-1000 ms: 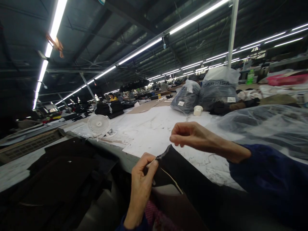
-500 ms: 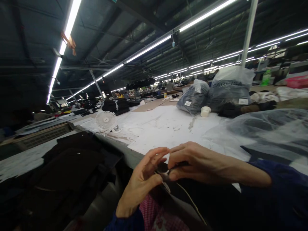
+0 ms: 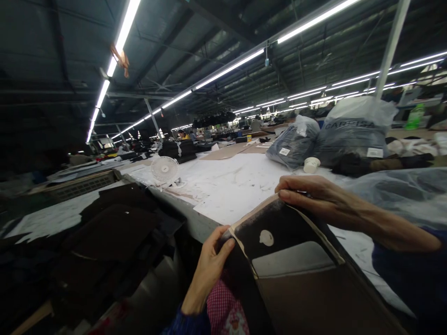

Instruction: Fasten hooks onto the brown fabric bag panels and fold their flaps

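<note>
Between my hands is a dark fabric panel (image 3: 293,298) with pale tape along its edges. A grey translucent strip (image 3: 293,259) crosses it, and a small whitish round patch (image 3: 267,237) lies above the strip. My left hand (image 3: 212,260) pinches the panel's upper left corner between thumb and fingers. At the upper right corner, my right hand (image 3: 309,197) grips the edge, thumb and fingers closed. The panel is tilted up toward me, its lower part running out of view over my lap.
A white-covered table (image 3: 223,186) carries a small white fan (image 3: 165,170), a white cup (image 3: 311,164) and plastic-wrapped bundles (image 3: 352,132). Clear plastic sheeting (image 3: 408,190) lies at the right. Dark fabric pieces (image 3: 115,228) are heaped at the left.
My hands were close together over a small bunched part with a pale cord; now they are apart, and the panel is stretched between them. My right hand moved up and right. The view shifted slightly.
</note>
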`<state>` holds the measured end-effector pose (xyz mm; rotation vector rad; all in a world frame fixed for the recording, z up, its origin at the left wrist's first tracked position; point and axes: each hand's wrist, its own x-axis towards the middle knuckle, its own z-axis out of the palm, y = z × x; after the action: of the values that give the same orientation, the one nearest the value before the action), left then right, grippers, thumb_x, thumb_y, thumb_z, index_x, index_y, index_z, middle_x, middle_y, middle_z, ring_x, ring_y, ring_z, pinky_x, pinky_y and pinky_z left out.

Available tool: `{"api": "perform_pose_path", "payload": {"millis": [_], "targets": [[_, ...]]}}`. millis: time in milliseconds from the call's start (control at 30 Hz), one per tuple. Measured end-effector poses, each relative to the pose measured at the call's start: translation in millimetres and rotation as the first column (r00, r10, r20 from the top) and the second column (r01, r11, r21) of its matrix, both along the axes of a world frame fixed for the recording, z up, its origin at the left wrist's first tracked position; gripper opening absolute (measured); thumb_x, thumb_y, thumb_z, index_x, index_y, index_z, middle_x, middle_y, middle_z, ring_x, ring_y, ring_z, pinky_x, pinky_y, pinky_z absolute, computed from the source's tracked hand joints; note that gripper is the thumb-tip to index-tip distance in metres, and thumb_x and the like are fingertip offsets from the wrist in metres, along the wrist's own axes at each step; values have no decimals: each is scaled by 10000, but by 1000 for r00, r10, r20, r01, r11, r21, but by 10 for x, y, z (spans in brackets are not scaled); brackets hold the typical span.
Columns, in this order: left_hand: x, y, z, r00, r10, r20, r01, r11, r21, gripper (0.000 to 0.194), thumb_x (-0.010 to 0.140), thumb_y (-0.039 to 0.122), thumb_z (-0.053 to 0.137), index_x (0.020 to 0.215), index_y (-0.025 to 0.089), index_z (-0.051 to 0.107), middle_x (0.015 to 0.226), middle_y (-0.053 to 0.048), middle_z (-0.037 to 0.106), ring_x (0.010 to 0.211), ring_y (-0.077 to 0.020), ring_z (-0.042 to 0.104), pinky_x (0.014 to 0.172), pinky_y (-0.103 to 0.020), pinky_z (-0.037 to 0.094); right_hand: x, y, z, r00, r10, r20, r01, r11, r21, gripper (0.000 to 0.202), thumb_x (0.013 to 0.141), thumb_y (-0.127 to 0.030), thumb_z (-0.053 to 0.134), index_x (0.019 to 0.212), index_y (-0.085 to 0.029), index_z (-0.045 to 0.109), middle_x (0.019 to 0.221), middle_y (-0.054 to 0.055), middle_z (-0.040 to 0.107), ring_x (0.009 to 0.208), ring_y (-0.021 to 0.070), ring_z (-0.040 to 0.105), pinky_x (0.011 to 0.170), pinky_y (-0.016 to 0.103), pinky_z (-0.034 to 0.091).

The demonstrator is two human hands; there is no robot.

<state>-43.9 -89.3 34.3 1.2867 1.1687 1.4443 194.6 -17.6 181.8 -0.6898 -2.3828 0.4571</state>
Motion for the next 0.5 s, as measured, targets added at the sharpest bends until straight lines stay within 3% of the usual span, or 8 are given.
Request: {"api": "perform_pose_path", "payload": {"millis": [67,167,233,300,333,400,467,500], "targets": [[37,-30,36,996,25,86,-23,1000,-15,313,802,413,684,972,156,625,811,-18,649,728,-134,591,640,-203,441,-24,136,-116,997,-76,-9,76,992,96,419,900,-487,409,592,-204,432,569,-17,428,527,119,403,522,267,320],[39,-55,113,984,18,177,-12,999,-35,294,754,399,718,840,137,615,712,0,598,629,-102,532,574,-181,386,-24,491,-417,980,-201,-3,200,975,97,489,921,-530,327,551,-215,382,521,-19,387,494,125,380,505,280,304],[36,-46,152,982,43,185,-32,997,-65,273,735,372,719,770,131,594,658,12,559,579,-86,484,541,-175,350,-3,754,-615,980,-194,44,191,979,75,468,908,-538,355,623,-207,524,627,23,551,590,161,509,571,292,386],[49,-26,171,984,96,150,-82,992,-99,249,727,344,706,737,134,573,622,23,523,551,-78,444,517,-174,319,15,917,-718,968,-251,-2,249,961,116,365,849,-505,470,831,-187,648,912,101,668,792,227,602,709,346,449],[63,-16,175,985,117,126,-104,989,-108,238,727,333,699,730,136,565,616,26,511,551,-77,432,514,-174,310,13,931,-723,956,-289,-52,294,947,127,357,820,-484,512,911,-173,663,1009,132,667,850,247,611,748,369,455],[107,-10,183,988,126,91,-115,987,-111,225,736,325,683,725,141,554,617,29,495,562,-78,420,516,-175,301,-31,797,-661,942,-310,-125,320,945,69,356,805,-464,540,918,-152,670,978,144,672,807,235,614,716,361,462],[168,-30,203,993,93,75,-85,991,-100,219,766,335,666,748,146,556,639,27,492,585,-81,420,533,-177,308,-133,498,-562,984,-155,-89,146,984,-101,336,837,-465,526,833,-160,668,777,83,669,678,182,593,614,300,452],[202,-50,221,995,69,67,-63,994,-90,221,785,346,659,768,149,560,655,25,493,601,-83,424,545,-180,315,-199,325,-523,999,-36,-40,26,974,-227,333,842,-462,529,791,-162,664,665,48,639,600,157,572,550,270,432]]}}
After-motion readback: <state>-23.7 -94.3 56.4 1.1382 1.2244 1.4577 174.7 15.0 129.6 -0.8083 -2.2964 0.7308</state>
